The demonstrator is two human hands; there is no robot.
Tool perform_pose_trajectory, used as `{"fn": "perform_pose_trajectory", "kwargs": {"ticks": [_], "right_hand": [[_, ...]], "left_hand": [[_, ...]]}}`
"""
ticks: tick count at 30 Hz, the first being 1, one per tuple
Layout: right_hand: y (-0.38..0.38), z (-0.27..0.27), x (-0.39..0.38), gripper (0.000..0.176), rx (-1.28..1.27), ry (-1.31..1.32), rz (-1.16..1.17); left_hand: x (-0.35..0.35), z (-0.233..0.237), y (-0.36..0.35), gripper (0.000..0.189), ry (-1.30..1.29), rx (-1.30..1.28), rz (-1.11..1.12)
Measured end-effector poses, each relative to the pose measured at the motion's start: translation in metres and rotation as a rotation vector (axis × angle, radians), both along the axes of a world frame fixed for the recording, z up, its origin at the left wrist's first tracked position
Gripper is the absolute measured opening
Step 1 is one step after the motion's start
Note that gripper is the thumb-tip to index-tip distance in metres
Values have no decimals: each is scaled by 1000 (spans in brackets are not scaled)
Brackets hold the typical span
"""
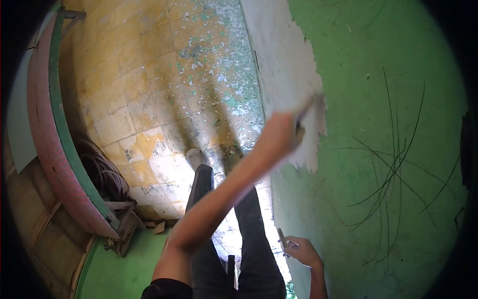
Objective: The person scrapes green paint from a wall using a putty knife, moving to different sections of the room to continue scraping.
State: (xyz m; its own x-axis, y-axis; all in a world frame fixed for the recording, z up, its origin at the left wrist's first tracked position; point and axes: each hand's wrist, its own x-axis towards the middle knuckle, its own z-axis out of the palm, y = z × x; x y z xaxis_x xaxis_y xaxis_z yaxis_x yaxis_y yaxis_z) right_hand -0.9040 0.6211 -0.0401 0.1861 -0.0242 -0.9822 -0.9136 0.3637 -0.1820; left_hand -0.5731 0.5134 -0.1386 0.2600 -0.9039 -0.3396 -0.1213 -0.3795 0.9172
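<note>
My left hand [281, 134] reaches across from the lower left, closed around a scraper-like tool [309, 105] whose far end is blurred by motion. That end is at the ragged edge between the bare pale patch [286, 65] and the green paint [368, 114] of the wall. Lower down, my right hand [303, 251] is beside the wall, its fingers closed on a small light-brown object [282, 238], too small to identify.
Paint flakes [234, 74] lie over the yellow tiled floor [144, 65] along the wall. My legs [251, 224] are below my left arm. On the left are a curved pink and green board [50, 124], a coiled bundle [104, 172] and a box [124, 239].
</note>
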Motion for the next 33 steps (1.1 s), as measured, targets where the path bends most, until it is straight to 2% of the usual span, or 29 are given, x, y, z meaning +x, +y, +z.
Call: {"fn": "perform_pose_trajectory", "kwargs": {"ticks": [1, 3, 5, 8, 11, 12, 15, 17, 19, 22, 25, 26, 29, 33], "right_hand": [[2, -2, 5, 41, 5, -1, -30], [9, -8, 1, 39, -7, 20, 31], [14, -9, -6, 39, -17, 16, 56], [20, -9, -15, 38, -23, -13, 16], [20, -10, -13, 38, -26, 4, -2], [19, -15, -9, 38, -34, 2, 35], [18, -10, -13, 39, -46, 36, 111], [24, -10, -14, 39, -40, 35, 90], [26, -10, -17, 40, -30, 28, 121], [22, -8, -18, 40, -28, 37, 101], [22, -11, -22, 39, -37, 54, 126], [24, -15, -26, 39, -28, 56, 141], [23, -17, -22, 38, -58, 29, 200], [26, -19, -26, 36, -40, 24, 200]], "left_hand": [[24, -8, -21, 76, -69, 61, 3], [48, -14, -46, 73, -8, 43, 104], [23, -17, -31, 76, -12, 13, 83], [-38, 3, 30, 79, 23, -175, 70], [-5, 10, 17, 76, -9, 28, -72], [2, -1, 15, 65, -72, -40, -77], [-7, 1, 18, 65, 7, -46, -17], [-51, -6, 45, 76, -16, -60, -44], [-102, -12, 78, 76, -7, -29, -33], [-132, -5, 102, 79, 64, 76, -47], [-117, -4, 99, 81, 299, 136, -27], [-120, -16, 97, 78, 225, -27, 136], [-90, -14, 74, 75, 403, -43, 141], [-107, -13, 84, 73, 512, 68, 65]]}}
